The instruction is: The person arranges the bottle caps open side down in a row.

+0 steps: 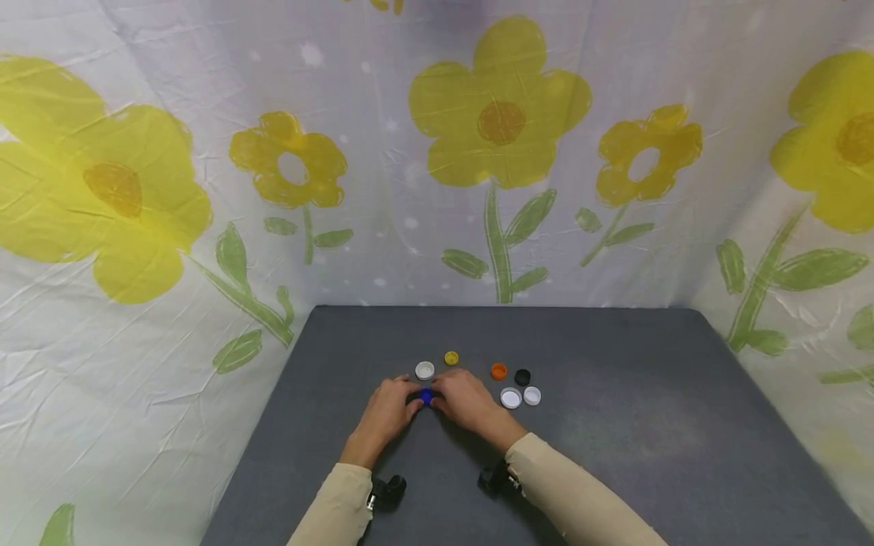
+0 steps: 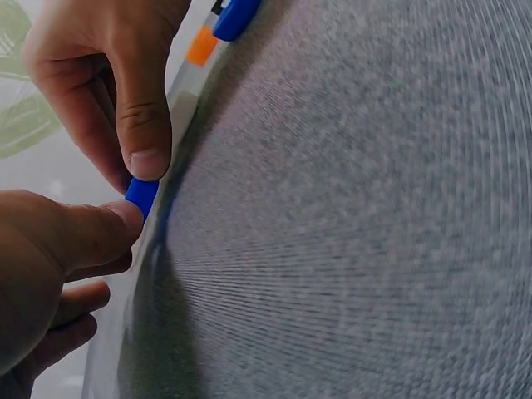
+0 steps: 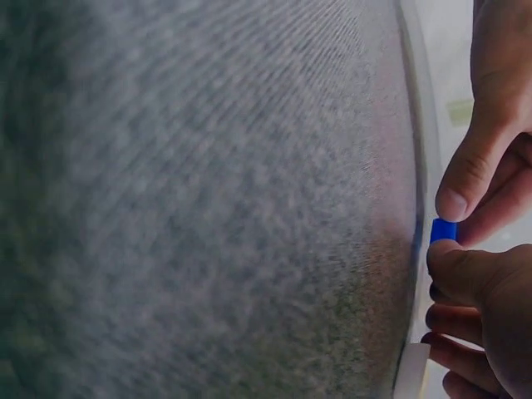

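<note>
A small blue bottle cap [image 1: 426, 396] is between my two hands, low over the dark grey table [image 1: 614, 455]. My left hand [image 1: 392, 408] pinches one side of it with thumb and fingers. On the opposite side, my right hand [image 1: 467, 398] pinches it too. The left wrist view shows the blue cap [image 2: 143, 196] between both thumb tips, and the right wrist view shows its blue edge [image 3: 444, 230]. Fingers cover most of it. Just beyond the hands lie a white cap [image 1: 425, 370] and a yellow cap [image 1: 451, 358].
Right of my hands lie an orange cap [image 1: 499, 371], a black cap [image 1: 522, 377], a larger white lid [image 1: 510, 398] and a smaller white lid [image 1: 532, 395]. A flower-printed cloth [image 1: 382, 250] hangs behind the table.
</note>
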`<state>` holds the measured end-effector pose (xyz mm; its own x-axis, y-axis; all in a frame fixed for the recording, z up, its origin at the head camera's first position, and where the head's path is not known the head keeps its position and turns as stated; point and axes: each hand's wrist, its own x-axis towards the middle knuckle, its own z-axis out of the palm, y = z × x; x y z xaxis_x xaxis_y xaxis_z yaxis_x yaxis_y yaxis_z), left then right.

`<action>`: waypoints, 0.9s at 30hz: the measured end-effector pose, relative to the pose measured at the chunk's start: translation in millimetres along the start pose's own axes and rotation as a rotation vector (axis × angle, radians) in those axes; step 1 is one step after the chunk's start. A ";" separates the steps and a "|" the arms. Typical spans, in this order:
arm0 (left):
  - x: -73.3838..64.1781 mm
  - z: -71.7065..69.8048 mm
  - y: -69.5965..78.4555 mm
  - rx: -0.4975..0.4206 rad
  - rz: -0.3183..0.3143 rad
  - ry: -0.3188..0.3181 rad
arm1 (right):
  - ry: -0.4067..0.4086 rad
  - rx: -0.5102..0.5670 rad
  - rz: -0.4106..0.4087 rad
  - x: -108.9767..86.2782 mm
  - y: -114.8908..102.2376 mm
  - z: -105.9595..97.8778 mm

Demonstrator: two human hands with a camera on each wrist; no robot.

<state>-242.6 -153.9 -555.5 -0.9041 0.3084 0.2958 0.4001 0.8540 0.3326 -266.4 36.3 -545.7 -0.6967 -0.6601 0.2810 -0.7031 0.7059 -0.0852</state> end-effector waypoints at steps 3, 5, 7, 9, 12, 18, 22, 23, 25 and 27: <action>0.9 -4.5 2.6 -0.028 0.008 0.016 | 0.028 0.021 -0.002 -0.7 0.0 -4.5; 0.9 -8.1 4.5 -0.038 0.014 0.021 | 0.041 0.045 -0.003 -1.6 -0.1 -8.0; 0.4 -11.4 6.2 -0.044 0.022 0.020 | 0.046 0.063 -0.009 -3.3 -0.4 -11.2; -0.6 -13.8 7.4 -0.047 0.033 0.021 | 0.047 0.083 -0.012 -5.4 -0.8 -13.7; -3.0 -18.4 10.0 -0.056 0.055 0.028 | 0.048 0.098 -0.017 -8.4 -2.5 -19.1; -7.0 -32.8 19.2 -0.073 0.095 0.042 | 0.081 0.109 -0.041 -13.1 -7.9 -34.7; -11.8 -43.0 25.6 -0.078 0.115 0.048 | 0.097 0.132 -0.049 -17.5 -12.8 -45.1; -13.3 -45.6 27.1 -0.080 0.125 0.053 | 0.100 0.144 -0.049 -18.7 -14.0 -47.6; -16.5 -49.7 29.3 -0.066 0.152 0.071 | 0.107 0.150 -0.050 -21.3 -16.2 -51.8; -20.3 -53.7 31.3 -0.054 0.184 0.093 | 0.108 0.170 -0.052 -24.2 -18.5 -56.9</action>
<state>-203.7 -155.9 -503.0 -0.7985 0.4147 0.4364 0.5666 0.7627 0.3119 -228.4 53.8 -496.5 -0.6462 -0.6565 0.3891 -0.7578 0.6123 -0.2255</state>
